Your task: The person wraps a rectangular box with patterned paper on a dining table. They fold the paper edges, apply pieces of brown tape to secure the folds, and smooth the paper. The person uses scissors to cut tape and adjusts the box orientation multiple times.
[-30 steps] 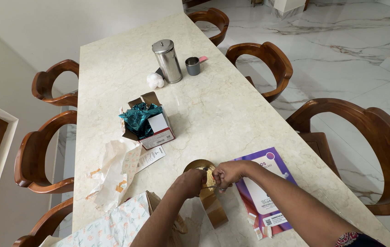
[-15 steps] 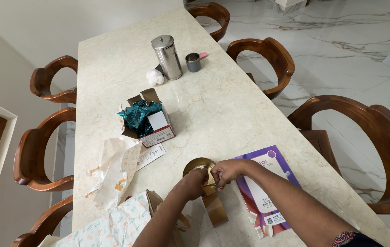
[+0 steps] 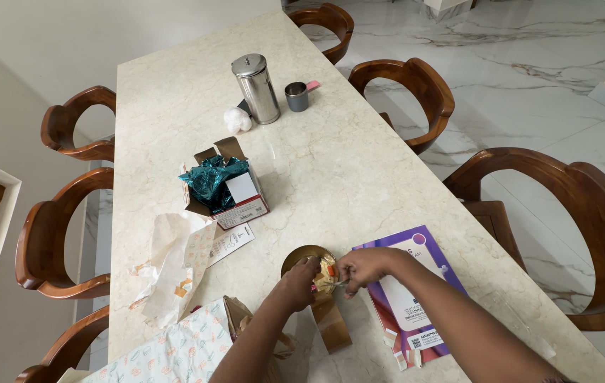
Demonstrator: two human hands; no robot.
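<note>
A: Status? Largest first.

B: 1 marble bench (image 3: 359,163). 6 wooden chairs (image 3: 423,99) visible around it. Ahead-left of the hands: 1 opened carton (image 3: 235,191) with teal foil, 1 steel canister (image 3: 256,89), 1 small cup (image 3: 297,97). Just right: 1 purple booklet (image 3: 405,298).

A: Hands?

B: Left hand (image 3: 295,284) clamped on 1 brass bowl (image 3: 301,257), which sits on the bench between both hands. Right hand (image 3: 360,268) pinches a thin metal tool at the bowl.

A: Technique?

B: My call: keep the bowl pinned flat, short controlled strokes.
</note>
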